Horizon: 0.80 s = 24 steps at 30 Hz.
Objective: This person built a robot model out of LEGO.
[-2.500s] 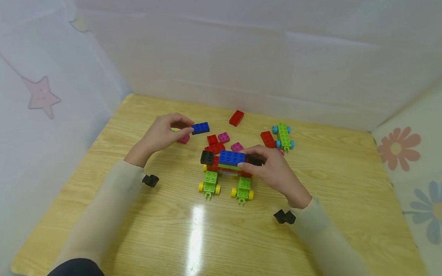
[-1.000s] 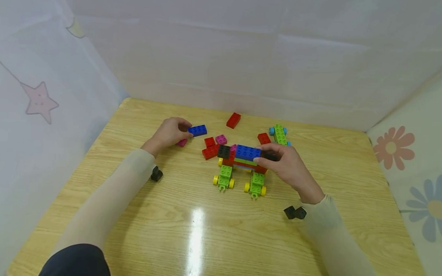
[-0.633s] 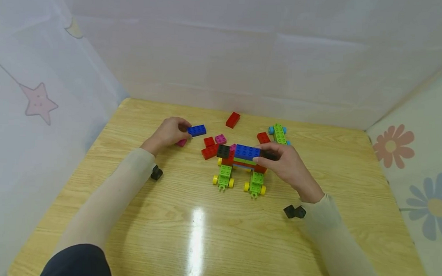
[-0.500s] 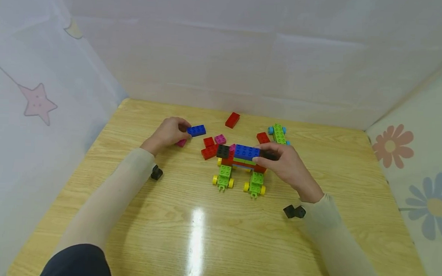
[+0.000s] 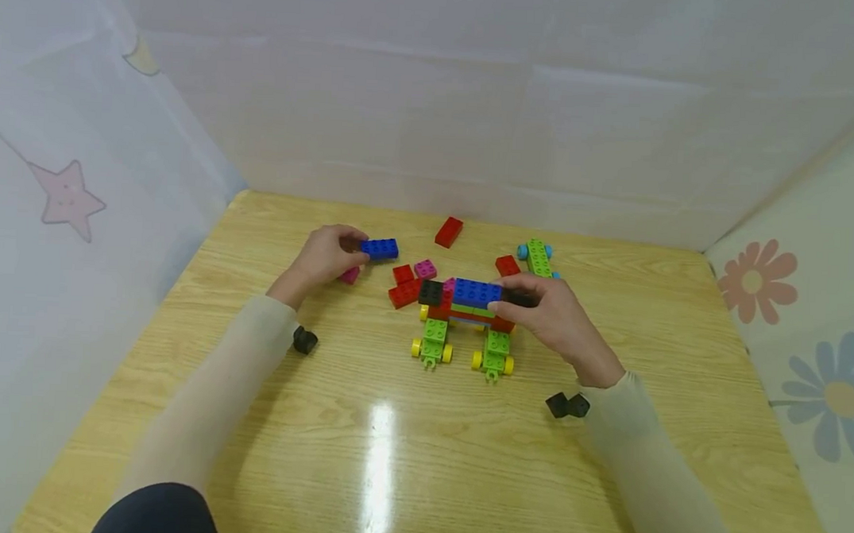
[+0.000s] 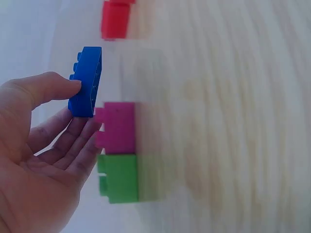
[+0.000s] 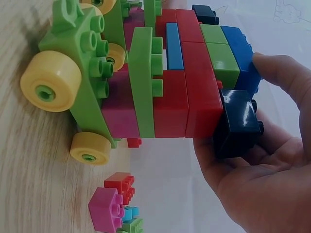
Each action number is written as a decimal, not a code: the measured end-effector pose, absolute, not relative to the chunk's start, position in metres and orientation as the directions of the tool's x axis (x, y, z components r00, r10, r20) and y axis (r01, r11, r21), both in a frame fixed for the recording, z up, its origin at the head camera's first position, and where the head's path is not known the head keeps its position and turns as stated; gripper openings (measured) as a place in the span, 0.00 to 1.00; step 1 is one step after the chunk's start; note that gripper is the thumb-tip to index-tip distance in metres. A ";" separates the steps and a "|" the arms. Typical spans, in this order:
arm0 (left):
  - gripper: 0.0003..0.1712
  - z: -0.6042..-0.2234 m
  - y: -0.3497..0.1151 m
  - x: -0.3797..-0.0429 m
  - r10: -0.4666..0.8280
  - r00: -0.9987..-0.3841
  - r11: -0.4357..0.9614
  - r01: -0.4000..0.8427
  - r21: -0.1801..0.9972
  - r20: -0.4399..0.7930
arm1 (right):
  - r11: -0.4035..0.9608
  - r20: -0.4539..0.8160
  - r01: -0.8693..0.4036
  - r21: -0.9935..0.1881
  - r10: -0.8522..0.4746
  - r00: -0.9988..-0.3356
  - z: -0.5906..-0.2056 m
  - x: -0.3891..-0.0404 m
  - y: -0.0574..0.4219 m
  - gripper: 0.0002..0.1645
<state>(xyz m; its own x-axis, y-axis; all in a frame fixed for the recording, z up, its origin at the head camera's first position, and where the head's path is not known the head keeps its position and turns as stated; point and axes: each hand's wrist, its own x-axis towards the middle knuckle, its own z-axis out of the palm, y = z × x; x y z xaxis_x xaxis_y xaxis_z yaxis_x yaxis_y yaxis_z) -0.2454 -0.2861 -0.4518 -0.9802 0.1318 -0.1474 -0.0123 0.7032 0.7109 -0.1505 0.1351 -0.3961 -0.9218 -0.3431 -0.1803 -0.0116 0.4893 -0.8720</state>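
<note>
My left hand [image 5: 322, 255] pinches a blue building brick [image 5: 381, 249] between thumb and fingers; the left wrist view shows this blue brick [image 6: 86, 80] apart from the tabletop. A magenta brick [image 6: 119, 127] and a green brick [image 6: 121, 178] stand just past those fingers. My right hand [image 5: 564, 324] grips the top of a brick-built vehicle [image 5: 436, 338], its thumb on the vehicle's blue top brick [image 5: 476, 292]. Green wheeled bases with yellow wheels [image 7: 50, 81] carry magenta, green and red layers. A black brick [image 5: 431, 292] sits at each end; my right fingers partly cover one black brick [image 7: 238, 124].
Loose red bricks [image 5: 405, 292] and a pink brick [image 5: 425, 268] lie between the hands. Farther back are another red brick [image 5: 448, 232], a red brick [image 5: 507, 266] and a green wheeled base [image 5: 539, 258] with blue wheels. A white wall [image 5: 432, 139] borders the wooden table [image 5: 364, 391].
The right hand has shifted the vehicle to the right and slightly back, then kept it still. The left hand holds the blue brick throughout and has lately raised it slightly.
</note>
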 end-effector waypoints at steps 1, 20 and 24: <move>0.28 -0.450 -0.285 -0.243 0.129 -0.981 0.691 -0.013 0.722 -0.142 | 0.490 -0.181 -0.011 -0.872 -0.343 -0.922 -0.396 -0.150 0.135 0.28; 0.23 -0.392 -0.235 -0.191 0.166 -0.984 0.439 0.138 0.888 0.071 | 0.465 -0.224 0.025 -0.885 -0.378 -0.898 -0.399 -0.165 0.124 0.27; 0.22 -0.381 -0.226 -0.181 0.213 -0.972 0.407 0.181 0.895 0.100 | 0.441 -0.200 0.009 -0.898 -0.387 -0.900 -0.398 -0.167 0.122 0.25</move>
<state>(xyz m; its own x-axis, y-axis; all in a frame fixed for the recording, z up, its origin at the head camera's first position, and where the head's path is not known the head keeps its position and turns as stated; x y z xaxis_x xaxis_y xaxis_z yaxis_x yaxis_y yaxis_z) -0.1810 -0.2259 -0.3807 -0.9719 0.2132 0.0995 0.1810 0.4073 0.8952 -0.1667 0.1220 -0.3985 -0.9001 -0.3872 -0.1995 0.0094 0.4406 -0.8977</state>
